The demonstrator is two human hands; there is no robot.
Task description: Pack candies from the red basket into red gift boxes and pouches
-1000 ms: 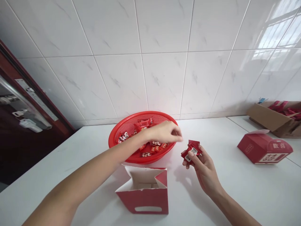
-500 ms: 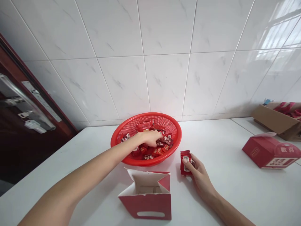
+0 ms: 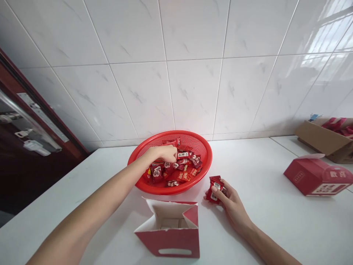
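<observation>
My left hand (image 3: 167,153) is inside a red plastic basket (image 3: 131,162), its fingers curled down among the candies; what they close on, if anything, is hidden. Several small candies (image 3: 183,176) in red, orange and dark red wrappers lie in the basket. To the right of the basket, my right hand (image 3: 233,204) is closed around red-wrapped candies (image 3: 214,193), with the thumb pressed on the front one. Between my arms a red carton (image 3: 176,241) stands with its top open and its white inside showing.
A folded red gift box (image 3: 309,180) sits at the right on the white table (image 3: 253,169). Behind it is a brown cardboard box (image 3: 321,138) holding red pieces. A tiled wall (image 3: 193,95) rises behind the table; a dark door with a metal handle (image 3: 30,121) is at left.
My left hand has lifted slightly and moved left within the basket, uncovering more candies. My right hand has shifted a little left, and the candies in it are tilted more.
</observation>
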